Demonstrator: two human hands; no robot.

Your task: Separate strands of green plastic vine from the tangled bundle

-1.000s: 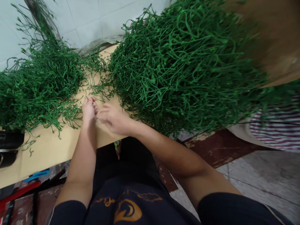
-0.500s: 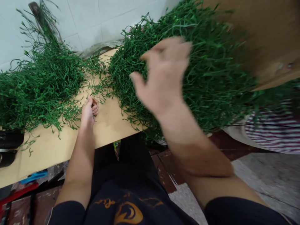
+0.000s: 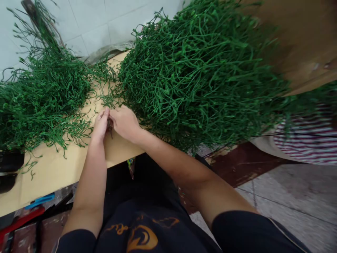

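1. The right hand (image 3: 123, 121), open above the large right pile of green stems (image 3: 189, 80) half a second ago, is now back beside the left hand (image 3: 101, 123), near where it was a second ago.
2. The left hand has stayed at much the same spot over the counter (image 3: 63, 168); its fingers are curled together, apparently around thin dark strands (image 3: 110, 129) that show just below the meeting hands.
3. The right fingers are bent inward against the left ones; their tips are hidden, so I cannot tell whether they pinch anything.
4. The green stems lie in two piles, the larger far right and the left pile (image 3: 50, 98) beyond the left forearm, with loose stems between them; neither has visibly shifted.
5. For the work in hand, this seems to bring both hands together on one small handful.
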